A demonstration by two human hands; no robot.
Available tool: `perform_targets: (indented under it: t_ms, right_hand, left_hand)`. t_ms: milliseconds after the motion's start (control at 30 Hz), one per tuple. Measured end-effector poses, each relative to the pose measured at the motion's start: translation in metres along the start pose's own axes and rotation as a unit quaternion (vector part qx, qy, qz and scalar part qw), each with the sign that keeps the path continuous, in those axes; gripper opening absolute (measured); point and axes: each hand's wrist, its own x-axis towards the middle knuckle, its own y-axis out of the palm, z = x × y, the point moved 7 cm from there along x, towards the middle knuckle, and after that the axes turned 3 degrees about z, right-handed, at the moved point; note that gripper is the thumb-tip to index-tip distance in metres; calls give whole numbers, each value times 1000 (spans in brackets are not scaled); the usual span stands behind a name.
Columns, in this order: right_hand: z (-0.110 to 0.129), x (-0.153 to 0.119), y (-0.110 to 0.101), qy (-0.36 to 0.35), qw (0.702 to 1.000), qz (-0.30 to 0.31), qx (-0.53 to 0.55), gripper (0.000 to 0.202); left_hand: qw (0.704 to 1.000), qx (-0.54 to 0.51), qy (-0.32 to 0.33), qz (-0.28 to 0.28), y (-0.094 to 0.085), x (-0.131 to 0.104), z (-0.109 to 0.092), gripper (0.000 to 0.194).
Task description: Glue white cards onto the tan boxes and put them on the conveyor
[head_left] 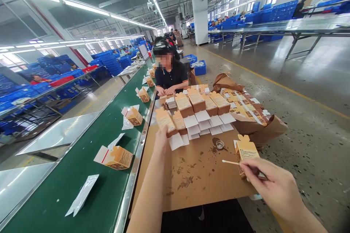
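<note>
On the green conveyor belt (pixel 82 174) at far left, a printed carton (pixel 118 157) is seen lying flat. The left hand (pixel 162 135) is extended to a small upright cardboard box (pixel 165 120) just ahead; its grip cannot be told. A thin stick (pixel 230 162), lying crosswise, is pinched by the right hand (pixel 269 182) beside another box (pixel 245 151).

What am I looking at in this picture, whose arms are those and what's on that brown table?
This is one picture from a camera worn on a person's head, looking down at their own bare arms. The left hand reaches to a small brown cardboard carton in a row of open ones with white flaps. The right hand holds a thin white stick beside another carton. These lie on a brown cardboard-covered table stained with dark smears, near a small round dish. Left runs a green conveyor belt carrying more cartons. A co-worker sits opposite.
</note>
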Motion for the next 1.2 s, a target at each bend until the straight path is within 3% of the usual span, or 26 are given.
perform_targets:
  t_ms: [133,200,267,333,500,633,767,833,900,1000,1100,1200]
  right_hand:
    - [-23,47,18,4,992,80,-93,35]
    - [-39,66,33,18,985,126,-117,30]
    - [-52,78,49,30,977,164,-133,29]
    - [-62,84,64,37,969,196,-145,30]
    - [-75,85,90,46,952,256,-163,32]
    - [-76,88,85,51,945,277,-164,35]
    - [-54,75,75,41,954,257,-150,34]
    - [-33,58,83,20,966,236,-102,31]
    - [-10,34,104,-6,973,231,-24,26]
    - [16,-1,153,-22,964,259,50,25]
    - [28,-21,194,-24,959,276,64,27]
    - [29,-25,212,-29,956,284,68,30]
  left_hand:
    - [988,-139,-62,-12,-48,-63,18,68]
    - [982,-156,-107,-15,-67,-94,34,71]
    - [979,-139,-148,-15,-77,-119,50,77]
    - [978,-117,-170,-3,-76,-134,61,83]
    - [983,-75,-159,54,-53,-136,67,87]
    - [980,-64,-173,76,-47,-133,67,92]
    - [980,-78,-170,62,-48,-136,67,95]
    - [981,-82,-167,60,-47,-138,68,91]
    - [981,-82,-165,66,-46,-139,68,86]
    - [981,-78,-163,69,-45,-142,68,85]
    - [983,-69,-157,68,-46,-143,68,87]
    - [984,-65,-150,74,-45,-146,68,86]
